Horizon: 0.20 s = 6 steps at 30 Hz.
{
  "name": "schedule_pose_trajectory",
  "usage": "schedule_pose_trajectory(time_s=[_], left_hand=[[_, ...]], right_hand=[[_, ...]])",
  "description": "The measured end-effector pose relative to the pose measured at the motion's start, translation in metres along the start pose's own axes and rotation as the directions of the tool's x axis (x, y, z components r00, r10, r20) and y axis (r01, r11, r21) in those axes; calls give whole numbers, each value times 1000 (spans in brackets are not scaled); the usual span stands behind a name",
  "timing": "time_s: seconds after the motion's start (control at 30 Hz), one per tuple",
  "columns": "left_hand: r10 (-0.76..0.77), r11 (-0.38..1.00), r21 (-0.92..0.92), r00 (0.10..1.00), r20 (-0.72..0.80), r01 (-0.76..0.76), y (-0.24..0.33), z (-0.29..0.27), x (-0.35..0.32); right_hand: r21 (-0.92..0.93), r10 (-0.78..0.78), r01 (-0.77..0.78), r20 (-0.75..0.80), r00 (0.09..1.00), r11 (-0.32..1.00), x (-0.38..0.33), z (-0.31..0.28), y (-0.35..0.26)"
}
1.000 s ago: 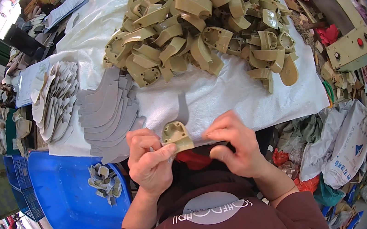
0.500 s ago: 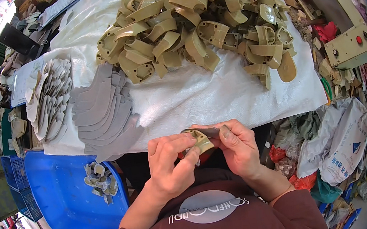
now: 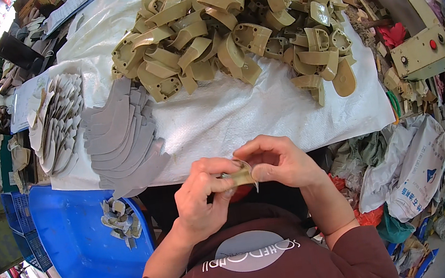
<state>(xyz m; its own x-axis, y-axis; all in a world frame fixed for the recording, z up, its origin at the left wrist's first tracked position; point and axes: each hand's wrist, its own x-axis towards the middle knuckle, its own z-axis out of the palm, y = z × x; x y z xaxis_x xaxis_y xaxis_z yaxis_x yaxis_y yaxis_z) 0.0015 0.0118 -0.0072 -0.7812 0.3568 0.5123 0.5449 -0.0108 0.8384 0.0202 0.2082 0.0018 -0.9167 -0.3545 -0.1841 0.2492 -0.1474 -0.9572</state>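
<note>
Both hands have drawn closer to the chest, left hand (image 3: 203, 198) and right hand (image 3: 277, 161) pinched together on the tan piece (image 3: 242, 176), below the worktop (image 3: 242, 114) edge; a loose pinch could drop it.

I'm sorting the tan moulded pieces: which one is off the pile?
The tan piece pinched between left hand and right hand; the others lie heaped on the white sheet.

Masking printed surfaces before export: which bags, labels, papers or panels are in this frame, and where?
White sack: lower right, crumpled, with a blue triangle mark and blue print.
Control box: right of the table, beige, with a red button and black knob.
Printed papers: top left, white sheets.
Shirt print: bottom centre, grey oval on maroon.
</note>
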Motion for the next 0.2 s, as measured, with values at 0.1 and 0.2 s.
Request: schedule_pose_trajectory(time_s=[0.1,0.2], left_hand=[[86,993,74,991,99,-93,-1,0,2],[-16,984,176,993,118,-5,-1,-4,-4]], right_hand=[[59,-65,62,48,997,996,5,-5,4],[40,101,-101,12,995,994,9,-3,3]])
